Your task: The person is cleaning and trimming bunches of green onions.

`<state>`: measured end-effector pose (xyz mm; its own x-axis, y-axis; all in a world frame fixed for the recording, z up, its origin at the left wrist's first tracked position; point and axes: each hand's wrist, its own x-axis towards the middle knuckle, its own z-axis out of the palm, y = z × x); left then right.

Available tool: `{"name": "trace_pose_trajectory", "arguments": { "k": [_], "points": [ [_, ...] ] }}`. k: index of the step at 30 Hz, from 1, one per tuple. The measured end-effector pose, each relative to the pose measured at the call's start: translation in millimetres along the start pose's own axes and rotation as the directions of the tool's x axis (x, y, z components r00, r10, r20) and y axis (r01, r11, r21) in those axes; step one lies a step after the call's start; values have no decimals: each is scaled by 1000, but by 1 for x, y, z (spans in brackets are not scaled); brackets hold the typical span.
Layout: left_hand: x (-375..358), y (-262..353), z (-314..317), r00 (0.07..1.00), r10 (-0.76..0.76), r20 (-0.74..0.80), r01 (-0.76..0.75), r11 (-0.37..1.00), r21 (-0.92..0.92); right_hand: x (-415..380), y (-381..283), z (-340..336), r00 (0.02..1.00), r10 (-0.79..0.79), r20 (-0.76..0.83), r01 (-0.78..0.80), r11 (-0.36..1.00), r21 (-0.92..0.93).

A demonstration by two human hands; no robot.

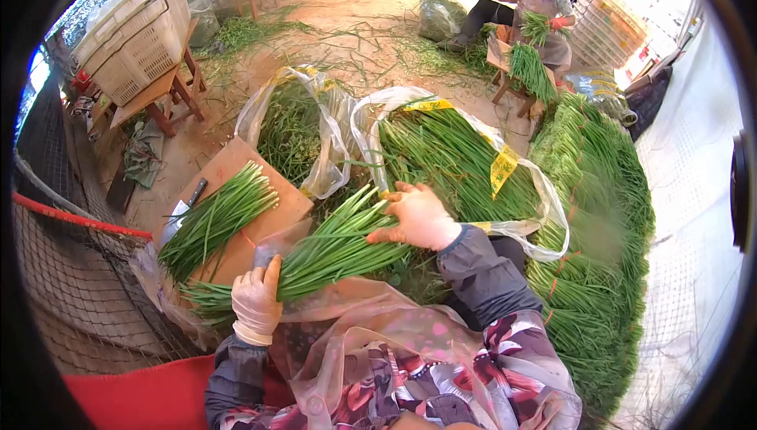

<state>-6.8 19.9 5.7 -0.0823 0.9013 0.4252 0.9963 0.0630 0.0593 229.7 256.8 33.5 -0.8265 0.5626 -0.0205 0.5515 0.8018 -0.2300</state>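
Note:
A bunch of long green stalks [335, 253] lies across my lap, its pale ends toward the upper right. My left hand [257, 297], in a thin pale glove, is closed round the lower left part of this bunch. At its right end, my right hand [416, 215] is gloved too, with thumb and fingers apart and touching the stalks. Another bunch [225, 213] rests on the wooden board [293, 203] at the left, beside a knife [185, 208] with a black handle.
Two open plastic bags of greens [290, 126] [453, 154] stand ahead. Stacked bundles [591, 249] fill the right side. A crate [130, 40] sits on a stool at the upper left. Another person [536, 4] sits at the upper right, holding greens. Netting [87, 272] hangs at left.

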Motion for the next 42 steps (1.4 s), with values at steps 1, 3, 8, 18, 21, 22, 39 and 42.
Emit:
{"name": "trace_pose_trajectory", "arguments": {
  "k": [1, 3, 8, 18, 21, 22, 39, 42],
  "points": [
    [2, 1, 0, 1000, 1, 15, -2, 1000, 8, -1, -4, 5, 1000, 0, 2, 0, 1000, -3],
    [5, 2, -1, 999, 3, 34, -3, 1000, 12, -2, -11, 11, 993, 113, 14, -114, 987, 117],
    [10, 2, -4, 997, 25, 66, -27, 999, 31, -2, -17, 28, 927, 318, 198, -362, 896, 258],
    [-2, 3, 11, 986, 136, 94, -140, 990, 31, -33, -21, 56, 932, 127, 338, -339, 635, 694],
    [-6, 3, 11, 984, 137, 110, -139, 990, 11, -30, -20, 64, 899, 116, 422, -396, 625, 673],
    [-8, 1, 11, 984, 136, 117, -137, 991, -2, -30, -23, 66, 902, 119, 415, -392, 627, 673],
    [-50, -7, 13, 955, 69, 290, -70, 998, -4, -41, -11, 88, 978, 116, 174, -198, 783, 590],
    [-56, -3, 13, 949, 67, 308, -69, 998, -3, -44, -2, 111, 946, 135, 293, -266, 841, 471]
  ]
}}
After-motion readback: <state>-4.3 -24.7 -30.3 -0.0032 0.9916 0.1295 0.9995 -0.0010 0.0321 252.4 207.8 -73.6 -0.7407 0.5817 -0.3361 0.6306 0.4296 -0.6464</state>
